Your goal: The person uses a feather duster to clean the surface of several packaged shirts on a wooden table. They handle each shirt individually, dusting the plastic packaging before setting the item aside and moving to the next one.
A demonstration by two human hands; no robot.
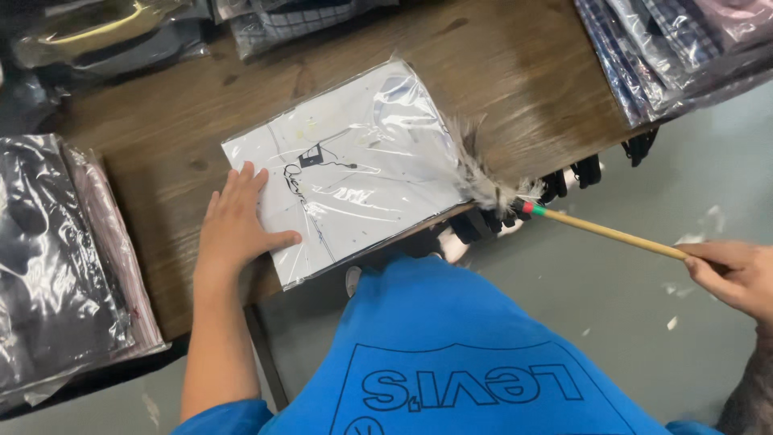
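Observation:
A folded white garment in a clear plastic bag lies on a brown wooden table, its near edge hanging slightly over the table's front. My left hand rests flat on the bag's left corner, fingers spread. My right hand grips the end of a thin wooden stick of a feather duster. The duster's grey and white feathers touch the bag's right edge at the table's front edge. A red and green band sits where the feathers meet the stick.
Stacks of bagged dark clothes lie at the table's left. More bagged checked shirts sit at the right and along the back. Dark items hang under the table's front edge. Grey floor lies below.

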